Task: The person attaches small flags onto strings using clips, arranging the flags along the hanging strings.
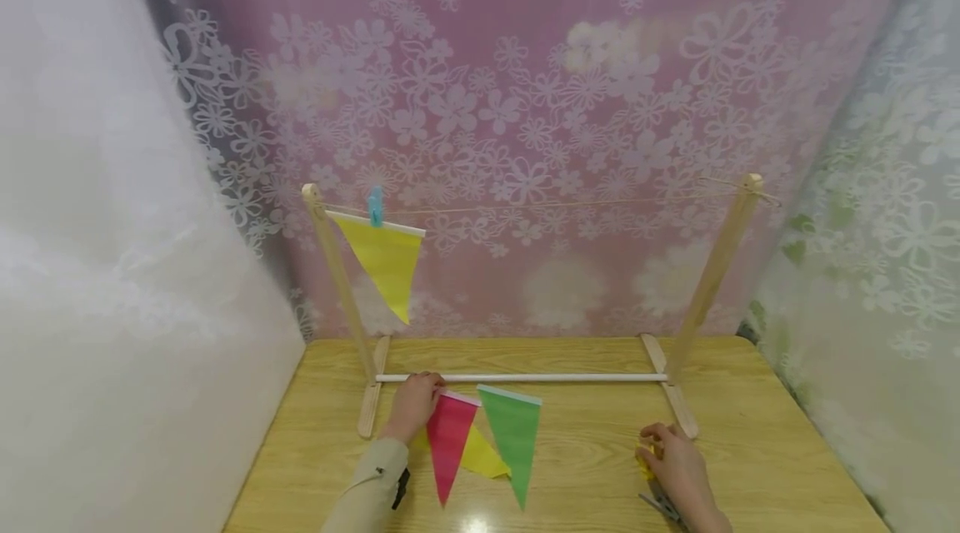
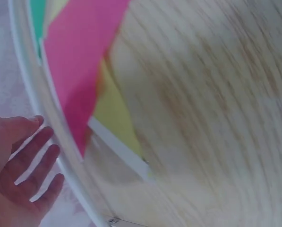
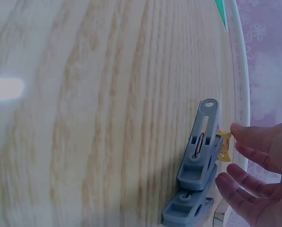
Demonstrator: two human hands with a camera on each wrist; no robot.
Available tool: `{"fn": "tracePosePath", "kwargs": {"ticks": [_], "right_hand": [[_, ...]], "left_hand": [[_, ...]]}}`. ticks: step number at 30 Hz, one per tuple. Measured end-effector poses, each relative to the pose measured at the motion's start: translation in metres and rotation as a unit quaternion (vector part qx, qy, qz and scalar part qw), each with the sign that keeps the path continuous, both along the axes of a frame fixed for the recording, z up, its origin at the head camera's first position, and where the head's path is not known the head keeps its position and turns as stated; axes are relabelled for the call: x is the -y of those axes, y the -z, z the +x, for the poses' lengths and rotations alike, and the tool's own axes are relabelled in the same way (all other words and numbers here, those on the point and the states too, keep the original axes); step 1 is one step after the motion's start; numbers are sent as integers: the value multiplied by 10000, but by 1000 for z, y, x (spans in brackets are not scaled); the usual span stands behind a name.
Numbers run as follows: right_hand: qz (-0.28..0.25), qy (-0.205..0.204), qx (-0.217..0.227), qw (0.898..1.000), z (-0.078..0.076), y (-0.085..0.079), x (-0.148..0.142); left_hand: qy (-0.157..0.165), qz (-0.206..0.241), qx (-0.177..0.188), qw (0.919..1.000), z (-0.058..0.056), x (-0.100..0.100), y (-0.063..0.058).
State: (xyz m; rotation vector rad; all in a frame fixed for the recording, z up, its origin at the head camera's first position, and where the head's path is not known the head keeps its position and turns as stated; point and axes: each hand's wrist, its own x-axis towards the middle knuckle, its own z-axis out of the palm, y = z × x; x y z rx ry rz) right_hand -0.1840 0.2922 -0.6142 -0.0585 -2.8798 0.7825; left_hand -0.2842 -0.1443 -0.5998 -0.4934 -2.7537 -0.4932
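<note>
My left hand is beside the top corner of a pink pennant; its fingers are apart and loosely bent in the left wrist view, with nothing between them. A yellow pennant lies partly under the pink one, next to a green pennant. My right hand reaches to a yellow clothespin, thumb tip right at its edge and the other fingers spread. Beside it are grey clothespins, one overlapping another. A blue clothespin clips another yellow pennant onto a string.
The string runs between a left wooden post and a right one. A white rod joins their feet low across the wooden table. Behind hangs a flowered pink curtain, with pale sheets at both sides.
</note>
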Motion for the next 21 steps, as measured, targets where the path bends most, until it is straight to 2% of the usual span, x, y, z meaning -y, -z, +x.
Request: {"fn": "tracePosePath", "kwargs": {"ticks": [9,14,21], "right_hand": [[6,16,278,9996,4,1,3],[9,-7,343,9994,6,1,5],[18,-21,284,9996,8,3,9]], "left_hand": [[-73,-490,-29,9988,-6,8,16],[-196,-617,137,9978,-5,13,17],[-396,-799,3,9960,-6,23,22]]}}
